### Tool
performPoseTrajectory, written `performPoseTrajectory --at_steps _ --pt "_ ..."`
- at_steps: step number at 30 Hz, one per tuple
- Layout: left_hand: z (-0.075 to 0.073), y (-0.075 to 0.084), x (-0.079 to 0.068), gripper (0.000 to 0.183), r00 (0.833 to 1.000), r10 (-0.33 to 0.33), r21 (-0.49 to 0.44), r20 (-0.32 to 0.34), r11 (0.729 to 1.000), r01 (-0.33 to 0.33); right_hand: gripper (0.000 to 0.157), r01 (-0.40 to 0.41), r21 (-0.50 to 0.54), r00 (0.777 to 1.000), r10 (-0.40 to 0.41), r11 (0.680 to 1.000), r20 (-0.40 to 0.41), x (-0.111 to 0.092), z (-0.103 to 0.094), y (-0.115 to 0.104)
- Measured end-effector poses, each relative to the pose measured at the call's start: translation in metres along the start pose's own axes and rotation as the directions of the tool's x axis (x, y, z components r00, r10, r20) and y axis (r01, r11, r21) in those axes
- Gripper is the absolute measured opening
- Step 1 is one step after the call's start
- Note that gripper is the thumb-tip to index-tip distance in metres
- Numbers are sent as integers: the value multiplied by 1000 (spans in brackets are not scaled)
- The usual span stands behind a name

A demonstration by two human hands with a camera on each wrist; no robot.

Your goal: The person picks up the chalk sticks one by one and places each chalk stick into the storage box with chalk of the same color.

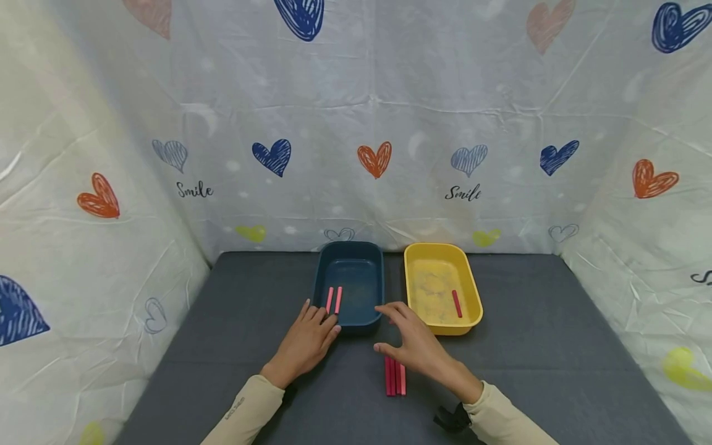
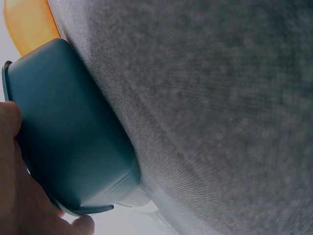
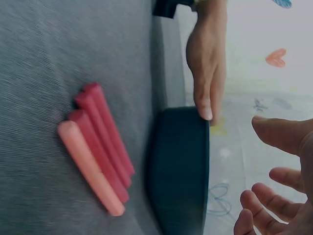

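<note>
sticks (image 1: 394,376) round, smooth; tray (image 1: 350,281) rounded plastic

Both hands forward, palms down: left hand (image 1: 305,341) flat, fingers straight; right hand (image 1: 414,347) raised, fingers spread, loose

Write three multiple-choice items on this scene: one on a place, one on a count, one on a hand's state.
1. Where does the single red stick lie?
A. in the yellow plastic tray
B. on the cloth wall
C. under the left hand

2. How many pink sticks lie in the dark blue plastic tray?
A. none
B. two
C. five

3. How is the right hand?
A. gripping a tray
B. fist closed
C. open, holding nothing

Key: 1 A, the stick rests on the yellow tray's floor. 2 B, two lie side by side. 3 C, its fingers are spread above the red sticks on the grey mat.
</note>
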State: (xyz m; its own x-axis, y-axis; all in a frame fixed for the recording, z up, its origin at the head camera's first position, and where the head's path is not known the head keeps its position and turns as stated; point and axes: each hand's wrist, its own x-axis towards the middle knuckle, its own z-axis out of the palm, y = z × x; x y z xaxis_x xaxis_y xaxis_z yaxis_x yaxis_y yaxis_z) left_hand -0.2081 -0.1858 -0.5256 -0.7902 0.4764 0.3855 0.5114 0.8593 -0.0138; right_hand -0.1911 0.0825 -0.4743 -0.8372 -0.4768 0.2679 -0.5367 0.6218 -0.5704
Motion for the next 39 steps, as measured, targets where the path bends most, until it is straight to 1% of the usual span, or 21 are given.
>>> performPoseTrajectory --at_steps 4,9,13,18,26,39 --pt "0 0 0 21 1000 2 -13 1 1000 -2 68 -17 6 1000 16 1000 23 -13 1 1" --pt "-1 -1 0 21 1000 -4 -28 10 1000 5 66 -34 -12 998 34 999 44 -30 7 5" --pt "0 -1 0 22 1000 -11 -36 11 999 11 67 -61 -14 996 62 998 63 -41 12 11" --pt "0 -2 -1 21 1000 -2 -40 -1 999 2 70 -81 -9 994 81 997 75 -51 15 19" --pt "0 -2 0 21 1000 -3 -30 -2 1000 3 75 -123 -19 988 124 992 90 -59 14 28" --pt "-1 -1 0 21 1000 3 -36 -2 999 -3 78 -130 -31 985 132 991 113 -63 17 42"
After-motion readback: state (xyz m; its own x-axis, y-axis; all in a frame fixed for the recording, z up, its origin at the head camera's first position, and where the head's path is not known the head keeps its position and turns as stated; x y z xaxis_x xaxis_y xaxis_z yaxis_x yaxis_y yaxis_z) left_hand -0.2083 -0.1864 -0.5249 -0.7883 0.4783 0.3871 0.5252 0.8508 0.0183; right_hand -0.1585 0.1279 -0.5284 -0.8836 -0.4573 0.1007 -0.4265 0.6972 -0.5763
